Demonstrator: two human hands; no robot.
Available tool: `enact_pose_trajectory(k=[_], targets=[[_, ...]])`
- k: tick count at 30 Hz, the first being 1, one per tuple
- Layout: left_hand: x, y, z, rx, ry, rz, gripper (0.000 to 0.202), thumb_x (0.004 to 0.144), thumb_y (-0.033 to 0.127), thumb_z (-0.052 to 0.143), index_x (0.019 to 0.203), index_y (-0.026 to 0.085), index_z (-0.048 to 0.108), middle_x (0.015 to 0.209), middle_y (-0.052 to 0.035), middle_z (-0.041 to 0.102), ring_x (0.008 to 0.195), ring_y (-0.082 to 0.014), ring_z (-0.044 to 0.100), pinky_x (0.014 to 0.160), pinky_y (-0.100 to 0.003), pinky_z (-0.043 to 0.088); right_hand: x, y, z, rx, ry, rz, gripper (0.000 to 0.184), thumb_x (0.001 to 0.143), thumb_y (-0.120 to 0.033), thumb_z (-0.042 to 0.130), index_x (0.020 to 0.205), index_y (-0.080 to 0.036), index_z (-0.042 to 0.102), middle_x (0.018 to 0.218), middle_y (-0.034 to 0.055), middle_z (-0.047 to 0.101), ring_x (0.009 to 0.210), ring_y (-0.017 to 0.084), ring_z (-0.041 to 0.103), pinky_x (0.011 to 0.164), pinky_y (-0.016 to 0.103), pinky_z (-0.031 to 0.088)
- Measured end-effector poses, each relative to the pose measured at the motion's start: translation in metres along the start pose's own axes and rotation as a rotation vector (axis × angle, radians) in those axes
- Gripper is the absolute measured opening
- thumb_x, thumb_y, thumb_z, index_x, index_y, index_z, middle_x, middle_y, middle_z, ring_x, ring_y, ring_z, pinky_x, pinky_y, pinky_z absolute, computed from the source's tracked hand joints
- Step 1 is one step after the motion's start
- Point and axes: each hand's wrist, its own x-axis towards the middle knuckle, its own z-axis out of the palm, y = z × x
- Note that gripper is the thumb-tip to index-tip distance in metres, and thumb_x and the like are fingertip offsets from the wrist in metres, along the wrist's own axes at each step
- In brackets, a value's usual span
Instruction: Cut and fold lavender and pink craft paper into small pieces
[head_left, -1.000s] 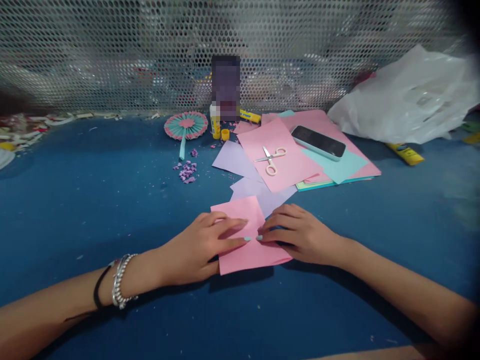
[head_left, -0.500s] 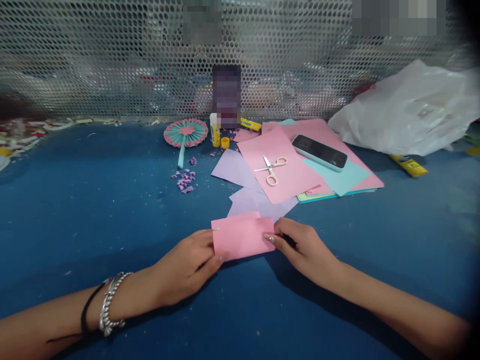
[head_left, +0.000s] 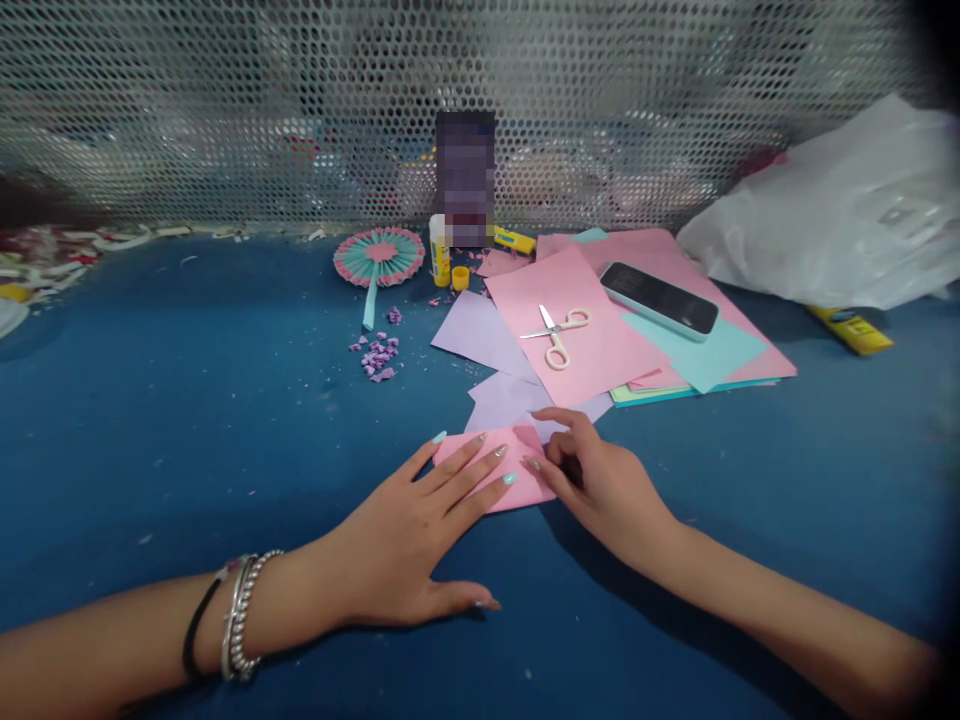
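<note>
A folded piece of pink paper (head_left: 529, 490) lies on the blue table in front of me. My left hand (head_left: 420, 525) rests flat over its left part, fingers spread and thumb off to the side on the table. At the paper's right end is my right hand (head_left: 592, 475). Its thumb lies on the paper and its index finger reaches over the far edge, while the other fingers curl at the right edge. Lilac paper sheets (head_left: 499, 395) lie just behind the pink paper.
White-handled scissors (head_left: 555, 330) lie open on a pink sheet (head_left: 600, 360). A phone (head_left: 660, 300) rests on stacked paper. Farther back are a pleated paper fan (head_left: 379, 257), a glue stick (head_left: 439, 255), its yellow cap (head_left: 460, 278), purple scraps (head_left: 379, 355) and a white plastic bag (head_left: 832, 220).
The pink paper has come down onto the table. My left hand has let go of its left edge and spread flat on top. My right index finger has extended over the paper.
</note>
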Motion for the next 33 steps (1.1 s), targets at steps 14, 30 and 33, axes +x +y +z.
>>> enact_pose_trajectory(k=[14,30,33], targets=[[0.0,-0.001,0.003,-0.021,-0.061,-0.037,0.075,0.083,0.065,0.031,0.14,0.017,0.023,0.148,-0.0093,0.018,0.137,-0.0281,0.009,0.109,-0.049,0.012,-0.017,-0.018,-0.004,-0.384,0.054,-0.412,0.035,0.086,-0.029,0.045,0.119,-0.016,0.049,0.118,0.0118,0.055,0.108,0.028,0.048,0.086,0.043,0.042],[0.003,0.0,0.002,-0.054,-0.047,-0.051,0.069,0.084,0.059,0.038,0.138,0.017,0.029,0.148,-0.0099,0.021,0.136,-0.0276,0.013,0.11,-0.049,0.011,-0.038,-0.027,0.004,-0.343,-0.199,-0.488,0.064,0.085,-0.035,0.046,0.139,-0.009,0.027,0.148,0.0153,0.014,0.136,0.03,0.009,0.106,0.046,0.027],[0.003,0.0,0.001,-0.064,-0.029,-0.046,0.069,0.083,0.059,0.04,0.137,0.017,0.03,0.147,-0.0104,0.023,0.136,-0.0284,0.014,0.109,-0.049,0.012,-0.038,-0.027,0.004,-0.339,-0.204,-0.482,0.064,0.085,-0.033,0.046,0.14,-0.009,0.026,0.148,0.015,0.014,0.136,0.029,0.009,0.106,0.046,0.028]])
